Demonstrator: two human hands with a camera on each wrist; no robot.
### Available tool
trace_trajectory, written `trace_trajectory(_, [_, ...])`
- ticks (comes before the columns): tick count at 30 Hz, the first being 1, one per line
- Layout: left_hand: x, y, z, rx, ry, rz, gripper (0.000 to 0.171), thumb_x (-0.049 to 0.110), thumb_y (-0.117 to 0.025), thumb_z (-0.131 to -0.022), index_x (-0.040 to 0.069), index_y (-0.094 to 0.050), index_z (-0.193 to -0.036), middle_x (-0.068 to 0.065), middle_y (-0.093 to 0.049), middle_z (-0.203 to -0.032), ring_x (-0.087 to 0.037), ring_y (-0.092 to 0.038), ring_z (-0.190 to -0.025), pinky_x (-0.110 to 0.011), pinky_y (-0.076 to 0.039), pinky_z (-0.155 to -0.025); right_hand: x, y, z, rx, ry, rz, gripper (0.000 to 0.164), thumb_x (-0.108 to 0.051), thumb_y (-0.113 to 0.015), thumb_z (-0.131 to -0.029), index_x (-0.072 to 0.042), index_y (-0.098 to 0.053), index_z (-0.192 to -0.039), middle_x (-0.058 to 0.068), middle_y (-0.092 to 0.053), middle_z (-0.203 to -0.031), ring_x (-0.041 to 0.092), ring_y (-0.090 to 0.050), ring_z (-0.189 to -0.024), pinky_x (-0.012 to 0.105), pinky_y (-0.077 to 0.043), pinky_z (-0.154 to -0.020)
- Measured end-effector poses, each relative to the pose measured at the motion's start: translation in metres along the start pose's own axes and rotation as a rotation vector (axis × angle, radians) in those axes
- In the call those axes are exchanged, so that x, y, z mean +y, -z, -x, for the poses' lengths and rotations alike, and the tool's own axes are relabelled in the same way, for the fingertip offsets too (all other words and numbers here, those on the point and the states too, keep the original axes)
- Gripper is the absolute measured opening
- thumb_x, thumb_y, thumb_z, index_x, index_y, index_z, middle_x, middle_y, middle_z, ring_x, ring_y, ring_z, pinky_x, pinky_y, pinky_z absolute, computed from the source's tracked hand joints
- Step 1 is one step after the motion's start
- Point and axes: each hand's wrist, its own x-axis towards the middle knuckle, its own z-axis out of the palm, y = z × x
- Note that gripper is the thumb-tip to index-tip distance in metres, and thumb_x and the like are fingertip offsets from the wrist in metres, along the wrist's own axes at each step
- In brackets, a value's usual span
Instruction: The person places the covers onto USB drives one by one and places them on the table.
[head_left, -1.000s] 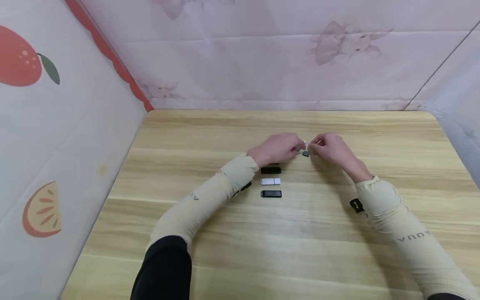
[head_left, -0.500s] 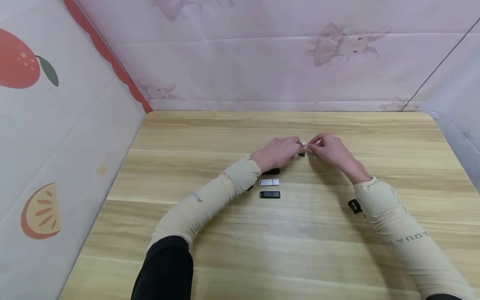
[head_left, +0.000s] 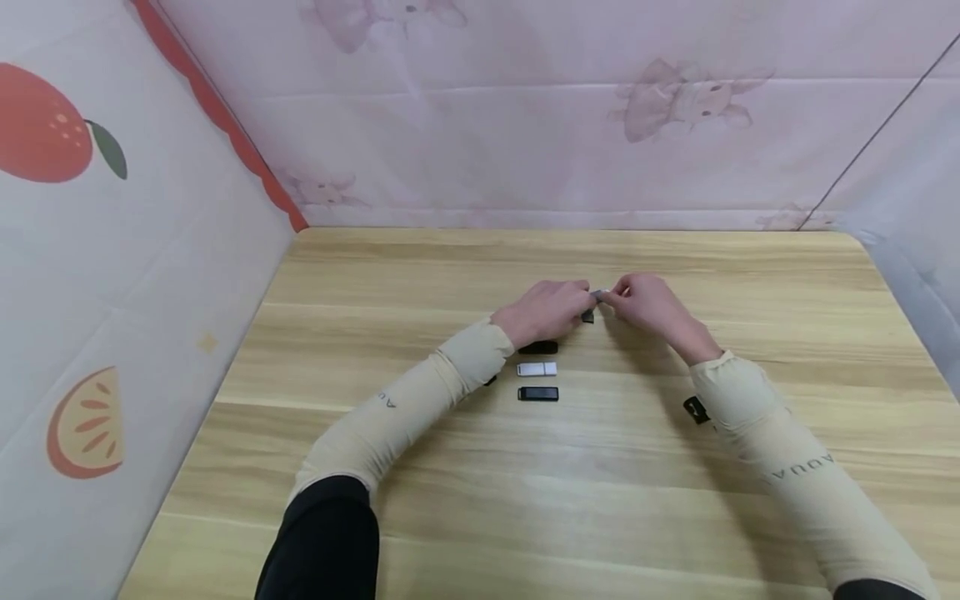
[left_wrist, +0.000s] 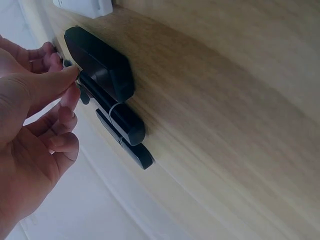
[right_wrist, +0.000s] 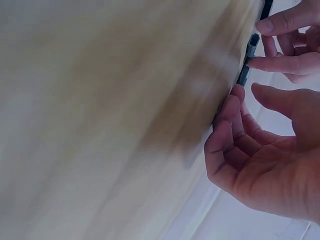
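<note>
Several USB flash drives lie in a column on the wooden table. In the head view, my left hand [head_left: 546,308] is at the far end of the column, pinching a small grey USB flash drive [head_left: 598,295]. Part of that drive is hidden by fingers. My right hand [head_left: 647,304] meets its other end; in the right wrist view the fingertips touch the dark drive [right_wrist: 245,75] while the thumb stands apart from them. A dark drive end [head_left: 588,317] shows just below the left fingers. Black drives [left_wrist: 99,65] lie beside the left hand in the left wrist view.
Nearer on the table [head_left: 450,517] are a white USB flash drive [head_left: 537,369] and a black one [head_left: 538,393]. Another black drive [head_left: 537,347] lies partly under the left hand. A black strap piece [head_left: 696,409] shows by the right sleeve. Printed cloth walls [head_left: 525,158] border the table.
Both hands have shifted a little to the left, and the dark drive end has slid left with them. The grey drive's silver end now lies between both hands' fingertips.
</note>
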Motion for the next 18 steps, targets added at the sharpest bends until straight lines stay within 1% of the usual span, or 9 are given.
trace_trajectory(3, [-0.001, 0.000, 0.002, -0.007, -0.004, 0.004, 0.016, 0.015, -0.060, -0.107, 0.012, -0.074, -0.116, -0.004, -0.065, -0.109, -0.014, -0.058, -0.088, -0.030, -0.056, -0.077, -0.002, -0.003, -0.006, 0.004, 0.000, 0.016, 0.045, -0.041, -0.061, -0.106, 0.002, -0.073, -0.101, 0.006, -0.064, -0.075, 0.014, -0.050, -0.063, 0.029, -0.042, -0.059])
trace_trajectory(6, [-0.001, 0.001, 0.004, -0.005, -0.015, 0.011, 0.021, 0.013, -0.060, -0.107, 0.014, -0.073, -0.123, -0.004, -0.067, -0.116, -0.015, -0.064, -0.096, -0.033, -0.059, -0.083, -0.005, -0.005, -0.010, -0.010, -0.013, 0.029, 0.043, -0.041, -0.060, -0.106, -0.001, -0.069, -0.092, -0.001, -0.053, -0.066, 0.012, -0.044, -0.058, 0.028, -0.038, -0.056])
trace_trajectory(9, [-0.001, 0.001, 0.004, 0.004, -0.026, 0.011, 0.026, 0.010, -0.060, -0.106, 0.015, -0.073, -0.128, -0.003, -0.068, -0.120, -0.014, -0.066, -0.101, -0.034, -0.060, -0.085, -0.008, -0.006, -0.013, -0.018, -0.021, 0.068, 0.041, -0.038, -0.059, -0.106, -0.004, -0.065, -0.085, -0.004, -0.047, -0.063, 0.012, -0.042, -0.057, 0.028, -0.035, -0.055])
trace_trajectory(11, [-0.001, 0.001, 0.004, 0.011, -0.032, 0.012, 0.026, 0.009, -0.060, -0.106, 0.015, -0.073, -0.127, -0.003, -0.069, -0.119, -0.014, -0.066, -0.100, -0.034, -0.060, -0.084, -0.010, -0.005, -0.013, -0.021, -0.026, 0.086, 0.040, -0.037, -0.059, -0.105, -0.004, -0.063, -0.083, -0.004, -0.046, -0.062, 0.013, -0.041, -0.057, 0.028, -0.034, -0.054])
trace_trajectory(15, [-0.001, 0.001, 0.004, 0.016, -0.036, 0.017, 0.023, 0.009, -0.060, -0.106, 0.013, -0.074, -0.123, -0.002, -0.069, -0.115, -0.013, -0.063, -0.094, -0.032, -0.059, -0.081, -0.014, -0.003, -0.013, -0.022, -0.045, 0.101, 0.036, -0.036, -0.060, -0.104, -0.003, -0.066, -0.088, -0.001, -0.051, -0.068, 0.015, -0.045, -0.060, 0.028, -0.036, -0.054])
trace_trajectory(18, [-0.001, 0.001, 0.004, 0.014, -0.037, 0.015, 0.022, 0.010, -0.060, -0.106, 0.013, -0.074, -0.123, -0.002, -0.069, -0.114, -0.013, -0.063, -0.093, -0.031, -0.059, -0.080, -0.015, -0.003, -0.013, -0.025, -0.051, 0.104, 0.038, -0.037, -0.061, -0.104, -0.004, -0.066, -0.085, -0.002, -0.049, -0.066, 0.014, -0.044, -0.059, 0.028, -0.035, -0.054])
